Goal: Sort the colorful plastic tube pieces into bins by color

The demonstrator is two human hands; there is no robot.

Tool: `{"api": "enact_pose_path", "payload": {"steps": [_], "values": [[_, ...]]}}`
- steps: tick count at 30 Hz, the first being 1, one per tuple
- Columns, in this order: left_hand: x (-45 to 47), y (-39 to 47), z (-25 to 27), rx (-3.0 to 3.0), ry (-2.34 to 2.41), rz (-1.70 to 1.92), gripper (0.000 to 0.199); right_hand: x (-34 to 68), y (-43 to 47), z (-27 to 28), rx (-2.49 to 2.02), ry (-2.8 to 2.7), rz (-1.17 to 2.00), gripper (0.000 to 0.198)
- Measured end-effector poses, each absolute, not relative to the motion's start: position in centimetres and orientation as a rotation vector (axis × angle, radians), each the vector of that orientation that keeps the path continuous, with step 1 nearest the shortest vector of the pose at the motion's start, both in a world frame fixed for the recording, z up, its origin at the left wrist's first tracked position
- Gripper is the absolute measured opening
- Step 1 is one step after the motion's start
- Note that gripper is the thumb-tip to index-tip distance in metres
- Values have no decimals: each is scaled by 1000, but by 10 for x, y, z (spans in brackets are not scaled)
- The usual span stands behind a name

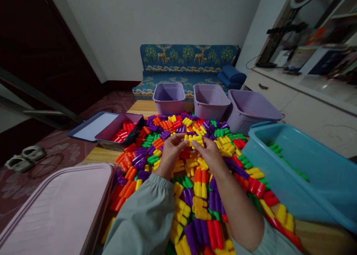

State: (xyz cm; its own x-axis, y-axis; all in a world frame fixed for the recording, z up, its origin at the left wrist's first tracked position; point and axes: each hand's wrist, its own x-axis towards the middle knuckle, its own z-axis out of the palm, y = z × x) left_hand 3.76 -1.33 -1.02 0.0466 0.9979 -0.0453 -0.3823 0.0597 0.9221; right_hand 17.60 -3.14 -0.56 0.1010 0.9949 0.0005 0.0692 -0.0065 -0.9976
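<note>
Both of my hands meet above a heap of plastic building blocks in yellow, red, orange, purple and green. Between my fingers is a yellow building block (195,140), made of joined rounded tubes. My left hand (173,150) grips its left side with thumb and fingers. On the other side, my right hand (208,153) has its thumb on the near face and its fingers around the right end. More yellow blocks (192,165) lie right below my hands, next to orange-and-yellow joined blocks (200,182).
Three purple bins (169,104) line the table's far edge. At right stands a blue tub (281,173) with green blocks inside. An open box (111,143) at left holds red blocks. A pale pink lid (61,210) covers the near left. Beyond is a patterned sofa (178,76).
</note>
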Motion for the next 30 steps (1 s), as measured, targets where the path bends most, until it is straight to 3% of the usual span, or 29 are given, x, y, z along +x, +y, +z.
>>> {"api": "enact_pose_path", "payload": {"steps": [7,16,30], "values": [[39,-9,-15,1051,1004,1366,41,170,-29,-12,-1367,-1197,1073,35],[39,-5,-22,1108,1001,1400,33,174,-36,6,-1599,-1630,824,36],[37,-10,-18,1574,1270,1471,23,180,-29,0,-1362,-1167,923,40]]}}
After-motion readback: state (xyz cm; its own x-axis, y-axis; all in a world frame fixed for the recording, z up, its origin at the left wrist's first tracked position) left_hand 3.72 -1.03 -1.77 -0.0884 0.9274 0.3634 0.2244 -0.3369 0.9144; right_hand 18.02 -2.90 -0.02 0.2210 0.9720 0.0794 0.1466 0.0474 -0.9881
